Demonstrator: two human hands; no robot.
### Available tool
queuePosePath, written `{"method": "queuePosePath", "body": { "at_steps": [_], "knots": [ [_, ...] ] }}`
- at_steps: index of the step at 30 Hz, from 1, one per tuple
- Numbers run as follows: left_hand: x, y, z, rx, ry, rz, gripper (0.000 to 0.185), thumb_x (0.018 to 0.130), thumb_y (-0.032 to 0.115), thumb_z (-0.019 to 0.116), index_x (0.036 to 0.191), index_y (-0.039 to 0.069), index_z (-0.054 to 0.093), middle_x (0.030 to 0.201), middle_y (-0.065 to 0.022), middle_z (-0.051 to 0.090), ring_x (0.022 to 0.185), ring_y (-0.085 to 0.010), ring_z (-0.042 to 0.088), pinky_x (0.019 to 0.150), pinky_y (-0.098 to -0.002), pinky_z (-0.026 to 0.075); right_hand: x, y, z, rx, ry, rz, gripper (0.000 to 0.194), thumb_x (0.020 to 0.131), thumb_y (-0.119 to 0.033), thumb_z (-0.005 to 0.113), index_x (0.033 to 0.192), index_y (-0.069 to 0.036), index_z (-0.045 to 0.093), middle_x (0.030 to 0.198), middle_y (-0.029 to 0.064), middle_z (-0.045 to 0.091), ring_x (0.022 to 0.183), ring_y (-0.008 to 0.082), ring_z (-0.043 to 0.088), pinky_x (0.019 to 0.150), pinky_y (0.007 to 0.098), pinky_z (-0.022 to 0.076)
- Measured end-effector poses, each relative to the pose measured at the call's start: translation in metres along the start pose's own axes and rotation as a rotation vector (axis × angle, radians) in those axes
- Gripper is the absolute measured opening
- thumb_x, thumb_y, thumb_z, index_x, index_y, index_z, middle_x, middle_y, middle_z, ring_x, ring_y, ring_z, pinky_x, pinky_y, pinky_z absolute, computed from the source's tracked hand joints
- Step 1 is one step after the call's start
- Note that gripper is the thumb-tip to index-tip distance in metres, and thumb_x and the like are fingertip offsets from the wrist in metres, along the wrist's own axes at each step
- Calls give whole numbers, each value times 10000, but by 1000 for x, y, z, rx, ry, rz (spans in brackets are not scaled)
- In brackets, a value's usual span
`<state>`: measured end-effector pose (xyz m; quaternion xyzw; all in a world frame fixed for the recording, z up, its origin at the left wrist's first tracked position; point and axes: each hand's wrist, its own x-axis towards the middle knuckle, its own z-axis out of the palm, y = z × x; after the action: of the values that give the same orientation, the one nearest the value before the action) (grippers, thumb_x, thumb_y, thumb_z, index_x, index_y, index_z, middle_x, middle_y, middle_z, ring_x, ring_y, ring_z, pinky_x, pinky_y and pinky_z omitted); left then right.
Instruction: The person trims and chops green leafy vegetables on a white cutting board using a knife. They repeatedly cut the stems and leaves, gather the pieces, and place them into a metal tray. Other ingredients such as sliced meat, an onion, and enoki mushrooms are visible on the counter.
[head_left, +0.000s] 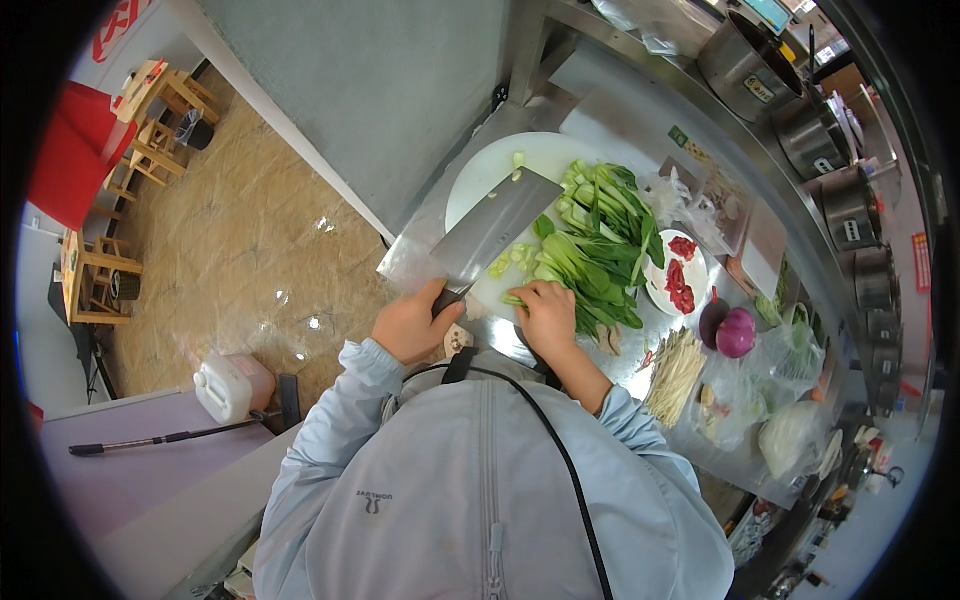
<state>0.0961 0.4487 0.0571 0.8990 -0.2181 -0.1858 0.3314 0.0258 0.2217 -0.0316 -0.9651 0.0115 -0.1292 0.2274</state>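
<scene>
In my left hand (417, 324) is the dark handle of a broad Chinese cleaver (499, 225). Its wide steel blade slants up over a round white cutting board (480, 169), with small pale green bits stuck to it. My right hand (549, 319) presses on the stem end of a bunch of leafy bok choy (585, 281), fingers curled over the stalks. More bok choy (604, 199) lies just behind it on the board. Cut stem pieces (517, 256) rest between the blade and the bunch. The cleaver's cutting edge is partly hidden from me.
Right of the board stand a white plate of raw red meat (679, 281), a purple onion (736, 333), enoki-like pale strands (675, 379) and plastic bags (795, 439). Steel pots (750, 71) line the shelf above. A grey wall (375, 90) borders the counter's left side.
</scene>
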Motion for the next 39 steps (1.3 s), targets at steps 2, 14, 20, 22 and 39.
{"method": "queuePosePath", "body": {
  "at_steps": [2,14,20,22,39],
  "knots": [
    [10,-2,-1,51,-31,-28,419,908,363,582,1178,47,532,843,-224,650,780,-413,630,659,-457,487,0,8,3,-32,57,-14,257,702,-119,710,950,-189,702,903,13,612,917,234,560,818,383,392],
    [66,-3,-13,184,70,2,440,906,409,568,1178,62,559,898,-211,671,834,-407,638,699,-466,503,-7,13,0,-182,218,26,407,672,-135,736,1072,-192,693,1096,32,592,1041,243,524,946,421,353],
    [92,3,-14,283,49,-2,447,906,428,547,1183,78,562,953,-184,683,864,-381,650,761,-463,513,-19,0,-17,-175,224,69,418,680,-193,751,1090,-180,677,1165,53,564,1101,277,499,1012,457,316],
    [96,-1,-15,240,46,23,440,901,413,560,1177,70,571,958,-190,680,858,-387,648,769,-464,510,-18,0,-22,-191,289,103,397,698,-212,748,1086,-172,675,1163,55,566,1108,279,497,1017,465,309],
    [12,-37,-32,-321,-55,86,393,905,236,633,1191,-19,544,846,-151,618,729,-236,595,674,-344,476,157,85,-46,-798,-188,498,426,713,-370,730,1091,-175,701,1366,97,467,1314,303,366,1128,585,152]
  ]
}}
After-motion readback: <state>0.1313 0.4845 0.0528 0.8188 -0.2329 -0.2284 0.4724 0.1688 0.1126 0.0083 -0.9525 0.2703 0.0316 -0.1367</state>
